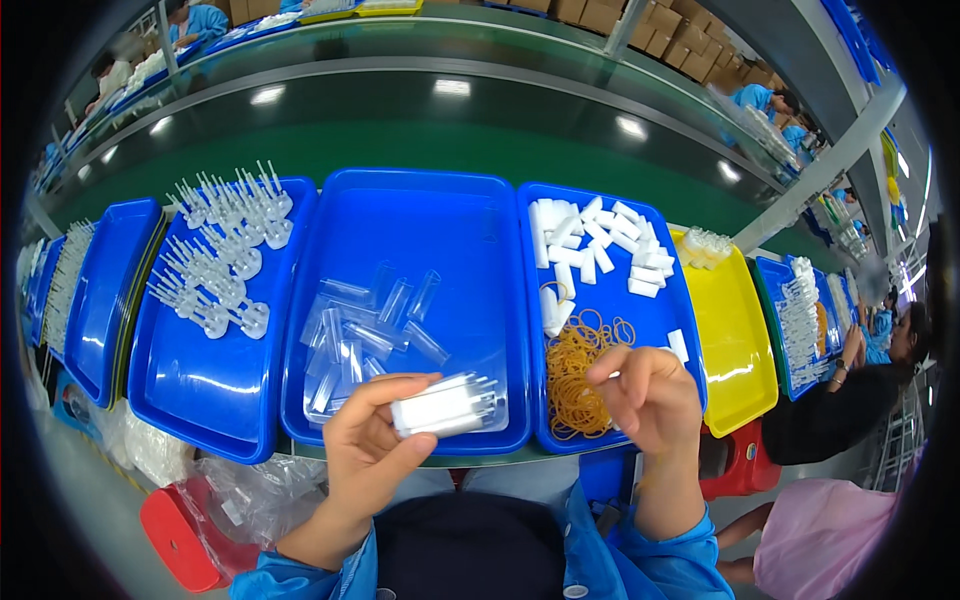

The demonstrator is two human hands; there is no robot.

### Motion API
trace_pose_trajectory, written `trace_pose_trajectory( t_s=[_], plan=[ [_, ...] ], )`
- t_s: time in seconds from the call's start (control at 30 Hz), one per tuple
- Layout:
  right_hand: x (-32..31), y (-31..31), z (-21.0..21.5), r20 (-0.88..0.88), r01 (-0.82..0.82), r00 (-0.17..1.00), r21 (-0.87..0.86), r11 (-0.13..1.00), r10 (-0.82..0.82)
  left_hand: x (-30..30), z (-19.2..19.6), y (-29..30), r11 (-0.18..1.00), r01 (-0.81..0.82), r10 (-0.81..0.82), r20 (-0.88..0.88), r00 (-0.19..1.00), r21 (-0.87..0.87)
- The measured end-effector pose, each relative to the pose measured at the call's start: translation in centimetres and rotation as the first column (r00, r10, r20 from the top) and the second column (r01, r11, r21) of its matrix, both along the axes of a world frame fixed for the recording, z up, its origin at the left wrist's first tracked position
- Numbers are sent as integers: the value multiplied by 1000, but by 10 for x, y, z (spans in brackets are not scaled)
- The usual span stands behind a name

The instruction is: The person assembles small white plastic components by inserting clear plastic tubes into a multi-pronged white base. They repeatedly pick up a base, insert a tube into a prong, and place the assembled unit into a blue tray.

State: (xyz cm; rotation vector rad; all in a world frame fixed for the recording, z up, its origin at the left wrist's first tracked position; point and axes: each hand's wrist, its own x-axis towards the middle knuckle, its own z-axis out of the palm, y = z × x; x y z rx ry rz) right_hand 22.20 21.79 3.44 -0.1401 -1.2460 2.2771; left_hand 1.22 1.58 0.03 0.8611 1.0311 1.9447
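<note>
My left hand [375, 430] grips a bundle of white blocks [440, 408] between thumb and fingers; several thin clear tips stick out of its right end. The bundle is over the near edge of the middle blue tray [480, 350], where clear plastic tubes [370, 325] lie in a loose heap. My right hand [655, 395] is above the right blue tray [640, 305], beside a pile of tan rubber bands [578, 385]. Its fingers are curled in, with thumb and forefinger close together; anything between them is too small to make out. White blocks [595, 240] lie at that tray's far end.
Clear stemmed parts [215, 260] stand in the left blue tray [200, 380]. A yellow tray [735, 350] adjoins on the right. Beyond the trays runs a green conveyor belt [400, 130]. Red stools [180, 540] stand below. Other people [830, 390] work nearby.
</note>
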Motion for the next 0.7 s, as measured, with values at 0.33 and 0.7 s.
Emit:
trace_pose_trajectory(
  t_s=[0.33,0.7],
  plan=[
    [-60,-40,-13,-88,324,946,162,932,-313,2,-9,4,993,-103,103,1,995,61],
    [-9,-71,-9,216,-93,968,782,616,-128,0,1,-12,987,-153,158,-111,981,57]
  ],
)
